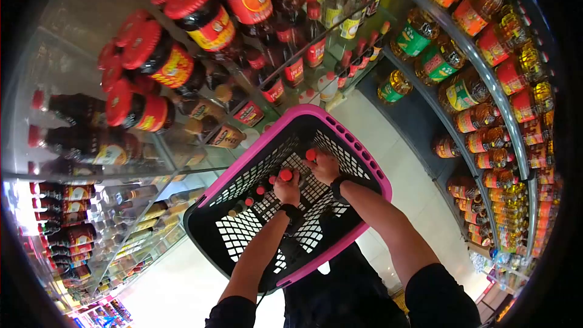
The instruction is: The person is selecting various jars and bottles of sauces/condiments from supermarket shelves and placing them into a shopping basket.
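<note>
A black mesh shopping basket (291, 113) with a pink rim is in front of my body, and both my hands reach down into it. My left hand (288, 191) is closed around a red-capped bottle (286, 175). To its right, my right hand (325, 167) grips another red-capped bottle (311, 155), its body mostly hidden. Several more bottles (261, 190) stand in a row along the basket's left side, most with red caps. Their labels are too dark to read.
Glass shelves on the left carry red-lidded jars (200, 15) and dark sauce bottles (85, 146). Curved shelves on the right hold yellow oil bottles (467, 91) behind a metal rail (486, 67). Pale floor tiles (401, 170) run between them.
</note>
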{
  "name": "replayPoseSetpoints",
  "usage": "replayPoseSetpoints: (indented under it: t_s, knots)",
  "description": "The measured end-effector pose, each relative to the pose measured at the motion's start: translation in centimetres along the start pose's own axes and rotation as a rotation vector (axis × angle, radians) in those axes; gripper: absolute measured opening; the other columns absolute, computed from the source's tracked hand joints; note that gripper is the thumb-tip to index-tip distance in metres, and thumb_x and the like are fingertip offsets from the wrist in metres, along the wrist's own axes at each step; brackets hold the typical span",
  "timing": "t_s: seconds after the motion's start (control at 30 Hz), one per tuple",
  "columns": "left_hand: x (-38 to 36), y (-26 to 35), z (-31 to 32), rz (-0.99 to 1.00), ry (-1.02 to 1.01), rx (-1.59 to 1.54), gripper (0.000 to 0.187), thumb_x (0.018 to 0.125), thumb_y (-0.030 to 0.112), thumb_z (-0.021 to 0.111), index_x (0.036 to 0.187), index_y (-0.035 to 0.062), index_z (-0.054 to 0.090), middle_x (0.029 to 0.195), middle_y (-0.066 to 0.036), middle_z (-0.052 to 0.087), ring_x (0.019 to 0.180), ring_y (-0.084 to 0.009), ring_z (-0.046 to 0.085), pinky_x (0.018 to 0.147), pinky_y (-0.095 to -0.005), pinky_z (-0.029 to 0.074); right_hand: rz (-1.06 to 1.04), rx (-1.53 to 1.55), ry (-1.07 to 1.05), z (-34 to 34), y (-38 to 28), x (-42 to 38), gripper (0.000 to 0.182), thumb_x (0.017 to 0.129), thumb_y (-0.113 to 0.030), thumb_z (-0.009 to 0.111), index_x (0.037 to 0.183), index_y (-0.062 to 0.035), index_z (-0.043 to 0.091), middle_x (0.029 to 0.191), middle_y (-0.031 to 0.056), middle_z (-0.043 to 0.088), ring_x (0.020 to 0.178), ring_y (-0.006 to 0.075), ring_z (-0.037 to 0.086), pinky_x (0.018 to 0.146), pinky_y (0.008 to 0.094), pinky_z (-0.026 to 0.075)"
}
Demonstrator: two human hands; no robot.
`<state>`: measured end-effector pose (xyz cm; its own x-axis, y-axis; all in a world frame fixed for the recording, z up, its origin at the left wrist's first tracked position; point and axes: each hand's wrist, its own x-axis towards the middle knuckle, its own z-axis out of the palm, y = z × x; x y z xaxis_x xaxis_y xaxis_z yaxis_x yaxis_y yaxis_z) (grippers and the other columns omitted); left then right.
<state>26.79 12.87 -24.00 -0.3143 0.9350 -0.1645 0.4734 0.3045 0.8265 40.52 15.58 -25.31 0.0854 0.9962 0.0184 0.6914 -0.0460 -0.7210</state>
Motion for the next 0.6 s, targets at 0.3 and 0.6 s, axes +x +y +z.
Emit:
replayPoseSetpoints:
  t_s: [0.3,0.6]
  knots:
    - [3.3,-9.0,7.1,-0.015,0.049,-0.13,0.01,0.077,0.014,0.064,0.082,0.0073,0.059,0.072,-0.004,0.059,0.065,-0.017,0.057,0.06,-0.0298,0.045,0.208,0.144,-0.15,5.1,5.0,1.4,0.024,0.073,-0.024,0.067,0.093,-0.0139,0.059,0.081,0.011,0.062,0.074,0.0312,0.06,0.063,0.0391,0.047]
    - [4.2,-11.2,9.4,-0.29,0.043,-0.445,0.012,0.079,0.009,0.063,0.089,0.0068,0.057,0.077,-0.002,0.058,0.064,-0.0098,0.054,0.045,-0.0236,0.043,0.042,0.249,-0.083,9.4,8.7,2.2,0.032,0.072,-0.015,0.066,0.103,-0.0117,0.058,0.093,0.0135,0.062,0.09,0.0307,0.059,0.075,0.0382,0.049]
